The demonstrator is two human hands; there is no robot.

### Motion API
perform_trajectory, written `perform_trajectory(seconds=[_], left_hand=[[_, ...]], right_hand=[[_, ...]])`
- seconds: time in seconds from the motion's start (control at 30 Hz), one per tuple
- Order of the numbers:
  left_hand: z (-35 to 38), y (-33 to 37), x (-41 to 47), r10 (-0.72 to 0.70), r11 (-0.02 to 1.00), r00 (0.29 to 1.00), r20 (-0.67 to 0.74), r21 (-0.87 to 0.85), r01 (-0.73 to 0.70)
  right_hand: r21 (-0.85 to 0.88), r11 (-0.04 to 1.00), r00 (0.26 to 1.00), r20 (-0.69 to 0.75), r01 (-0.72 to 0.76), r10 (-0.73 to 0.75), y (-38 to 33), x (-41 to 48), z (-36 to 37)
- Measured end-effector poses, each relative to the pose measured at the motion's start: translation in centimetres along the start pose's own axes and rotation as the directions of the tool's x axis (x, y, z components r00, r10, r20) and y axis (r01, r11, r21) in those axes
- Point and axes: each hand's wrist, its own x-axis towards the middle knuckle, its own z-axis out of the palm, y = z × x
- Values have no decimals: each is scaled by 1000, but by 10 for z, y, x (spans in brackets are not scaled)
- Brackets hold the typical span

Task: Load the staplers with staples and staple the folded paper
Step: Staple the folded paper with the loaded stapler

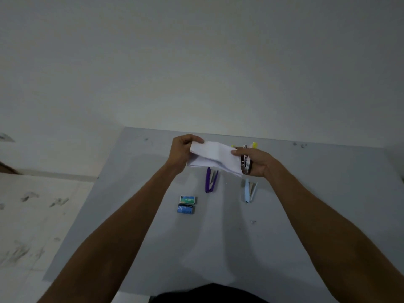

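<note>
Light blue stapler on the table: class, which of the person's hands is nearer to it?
Right. The right hand, holding a yellow stapler against the folded paper, is just above the light blue stapler. The left hand grips the paper's far end, farther left.

Folded paper (213, 157) — between both hands (220, 158)

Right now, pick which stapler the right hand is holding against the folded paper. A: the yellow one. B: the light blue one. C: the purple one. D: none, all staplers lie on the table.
A: the right hand grips a stapler with yellow tips at the edge of the folded paper, which the left hand holds by its other end, while the purple stapler and light blue stapler lie on the table.
</note>
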Motion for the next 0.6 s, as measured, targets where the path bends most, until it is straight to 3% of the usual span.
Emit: perform_trajectory(seconds=[0.1,0.17,0.23,0.43,0.6], left_hand=[[9,11,-6,-206,961,977,-47,-200,193],[10,15,-10,-394,856,917,64,-339,391],[7,13,-11,-456,832,869,194,-256,493],[7,3,-16,-476,860,812,338,-14,510],[11,2,-13,-403,887,885,233,-140,441]], right_hand=[[21,997,997,-26,71,-71,5,-5,-6],[10,993,992,-54,117,-116,6,-8,-8],[-26,987,984,-85,156,-157,6,-11,-10],[-29,972,961,-141,235,-237,4,-14,-14],[-41,976,972,-91,213,-215,6,-21,-13]])
